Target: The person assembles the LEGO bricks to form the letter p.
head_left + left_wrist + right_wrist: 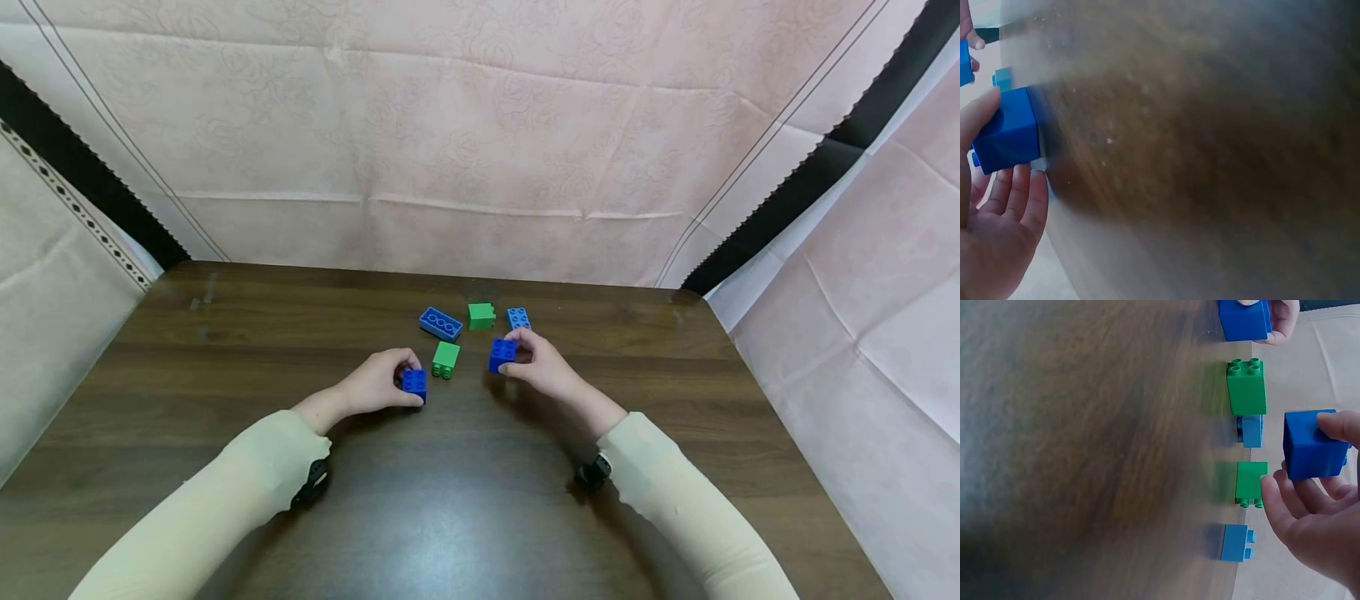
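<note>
In the head view, my left hand [367,387] pinches the first blue block [414,382] just left of the near green block [446,358]; right of that green block, my right hand [553,369] pinches the second blue block [501,354]. The left wrist view shows my thumb and fingers clamped on the first; the right wrist view, likewise on the second.

Gentle, fairly even light fills the head view, palest on the cloth [480,150] at the far side; a whitish glare lies on the near middle of the counter [450,458], and soft shadows fall beside both sleeves [690,500]. In both wrist views the counter looks hazy, blurred and dark in patches, while the right one shows the blue brick [1315,450] and fingers [1277,509] more clearly
</note>
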`<act>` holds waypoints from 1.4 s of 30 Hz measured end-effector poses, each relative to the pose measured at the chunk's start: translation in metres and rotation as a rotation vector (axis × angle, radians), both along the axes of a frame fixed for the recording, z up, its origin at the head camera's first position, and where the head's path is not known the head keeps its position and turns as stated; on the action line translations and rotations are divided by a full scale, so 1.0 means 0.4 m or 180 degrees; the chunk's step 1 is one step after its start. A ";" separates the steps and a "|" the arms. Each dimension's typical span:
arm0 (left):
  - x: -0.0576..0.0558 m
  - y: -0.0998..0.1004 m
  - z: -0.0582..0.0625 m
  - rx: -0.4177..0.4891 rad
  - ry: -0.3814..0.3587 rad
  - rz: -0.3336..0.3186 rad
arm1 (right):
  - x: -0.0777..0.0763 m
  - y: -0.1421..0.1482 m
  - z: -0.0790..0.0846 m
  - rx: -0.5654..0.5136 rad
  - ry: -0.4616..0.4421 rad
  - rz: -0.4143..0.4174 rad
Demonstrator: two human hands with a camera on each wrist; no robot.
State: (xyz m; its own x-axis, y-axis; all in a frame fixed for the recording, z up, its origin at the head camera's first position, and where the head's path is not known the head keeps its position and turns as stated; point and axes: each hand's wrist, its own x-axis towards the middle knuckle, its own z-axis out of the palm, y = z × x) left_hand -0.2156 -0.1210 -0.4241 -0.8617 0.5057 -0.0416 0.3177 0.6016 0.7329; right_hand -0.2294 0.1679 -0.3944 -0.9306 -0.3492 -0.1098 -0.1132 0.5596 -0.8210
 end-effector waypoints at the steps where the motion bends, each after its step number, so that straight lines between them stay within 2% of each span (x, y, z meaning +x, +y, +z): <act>1: 0.001 -0.001 0.000 -0.0016 0.0018 -0.0025 | 0.000 -0.001 0.000 -0.0005 0.0000 0.0003; 8: 0.008 -0.018 0.006 0.0069 -0.0063 -0.0045 | 0.001 -0.003 0.003 -0.0074 0.0054 -0.0014; 14: 0.010 -0.017 0.000 0.0141 -0.0134 -0.0057 | 0.006 -0.012 0.011 -0.0261 0.0121 -0.0010; 26: 0.020 0.027 -0.004 0.0286 -0.0088 -0.0038 | 0.019 -0.043 0.029 -0.0417 0.0106 0.0128; 33: 0.024 0.059 -0.005 0.0307 -0.0033 -0.0067 | 0.030 -0.055 0.028 -0.0452 0.0299 0.0276; 42: 0.025 0.083 -0.008 0.0307 -0.0064 -0.0129 | 0.038 -0.078 0.026 -0.0499 0.0336 0.0458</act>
